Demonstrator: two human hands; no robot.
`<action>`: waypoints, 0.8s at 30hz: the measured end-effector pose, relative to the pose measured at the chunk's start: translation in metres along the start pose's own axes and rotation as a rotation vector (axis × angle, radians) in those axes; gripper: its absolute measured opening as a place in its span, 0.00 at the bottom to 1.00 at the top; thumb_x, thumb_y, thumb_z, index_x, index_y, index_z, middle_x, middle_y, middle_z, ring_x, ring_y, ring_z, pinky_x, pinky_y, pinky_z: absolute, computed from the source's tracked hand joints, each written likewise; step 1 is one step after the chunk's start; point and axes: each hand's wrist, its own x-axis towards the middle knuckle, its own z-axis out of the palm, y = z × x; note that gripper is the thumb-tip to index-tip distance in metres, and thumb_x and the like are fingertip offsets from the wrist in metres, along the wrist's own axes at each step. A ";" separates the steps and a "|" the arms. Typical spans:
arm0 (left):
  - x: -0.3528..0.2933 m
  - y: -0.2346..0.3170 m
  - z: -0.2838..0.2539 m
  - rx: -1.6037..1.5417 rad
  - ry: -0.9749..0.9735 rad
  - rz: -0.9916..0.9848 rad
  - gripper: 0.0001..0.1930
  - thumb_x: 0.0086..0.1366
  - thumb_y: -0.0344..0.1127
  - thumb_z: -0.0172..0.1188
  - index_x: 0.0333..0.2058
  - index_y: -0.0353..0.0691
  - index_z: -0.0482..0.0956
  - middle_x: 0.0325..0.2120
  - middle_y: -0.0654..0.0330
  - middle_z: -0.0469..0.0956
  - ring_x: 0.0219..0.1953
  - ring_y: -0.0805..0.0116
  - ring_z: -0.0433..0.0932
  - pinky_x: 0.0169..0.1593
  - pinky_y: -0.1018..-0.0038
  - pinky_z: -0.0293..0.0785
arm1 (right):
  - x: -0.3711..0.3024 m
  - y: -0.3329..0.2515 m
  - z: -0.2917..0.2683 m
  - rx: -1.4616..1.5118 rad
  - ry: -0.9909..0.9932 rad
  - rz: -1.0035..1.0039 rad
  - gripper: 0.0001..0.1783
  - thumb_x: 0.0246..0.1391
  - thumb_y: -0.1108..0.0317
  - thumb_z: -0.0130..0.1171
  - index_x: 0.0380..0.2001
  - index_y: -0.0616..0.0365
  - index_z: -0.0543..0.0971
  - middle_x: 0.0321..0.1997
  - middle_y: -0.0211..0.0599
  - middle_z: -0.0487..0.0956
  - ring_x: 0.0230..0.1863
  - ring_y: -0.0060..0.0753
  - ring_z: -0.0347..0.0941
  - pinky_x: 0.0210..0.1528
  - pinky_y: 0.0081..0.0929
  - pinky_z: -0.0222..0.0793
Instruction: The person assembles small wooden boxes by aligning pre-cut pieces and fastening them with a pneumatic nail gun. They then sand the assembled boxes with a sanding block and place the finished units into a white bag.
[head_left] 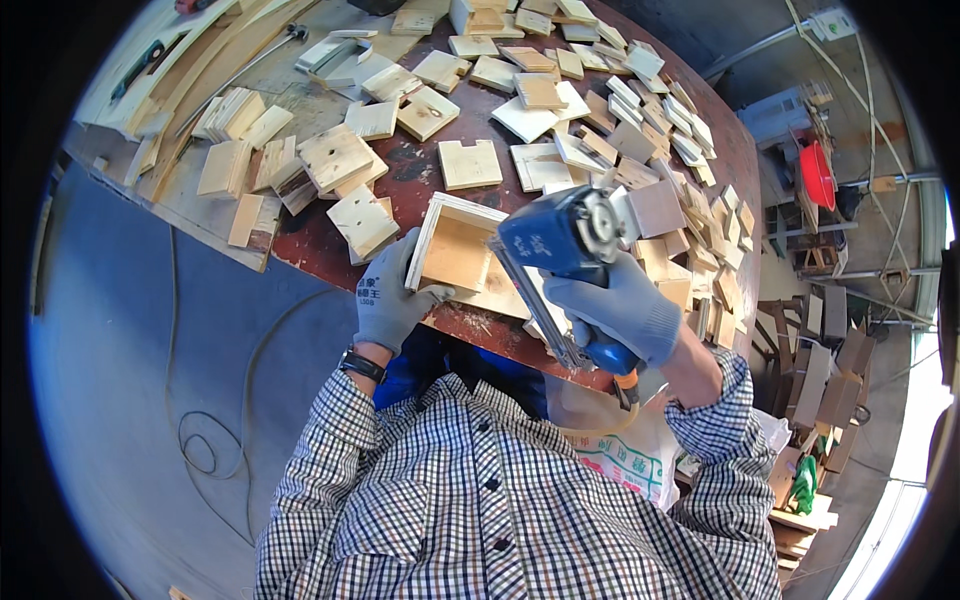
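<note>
Wooden box [455, 258] and blue nail gun [545, 237]
Our left hand [388, 297] pinches the box's side; our right hand [625, 308] wraps the gun's handle.

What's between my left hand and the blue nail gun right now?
The open wooden box lies between your left hand and the blue nail gun, as the head view shows; your left hand holds its left side.
</note>
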 end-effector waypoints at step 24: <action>-0.002 0.001 0.001 0.060 0.044 0.040 0.47 0.47 0.44 0.84 0.66 0.43 0.74 0.55 0.54 0.82 0.57 0.51 0.81 0.61 0.60 0.78 | 0.050 -0.006 0.004 -0.228 -0.110 0.036 0.21 0.61 0.57 0.69 0.49 0.61 0.83 0.30 0.29 0.83 0.23 0.15 0.75 0.26 0.18 0.73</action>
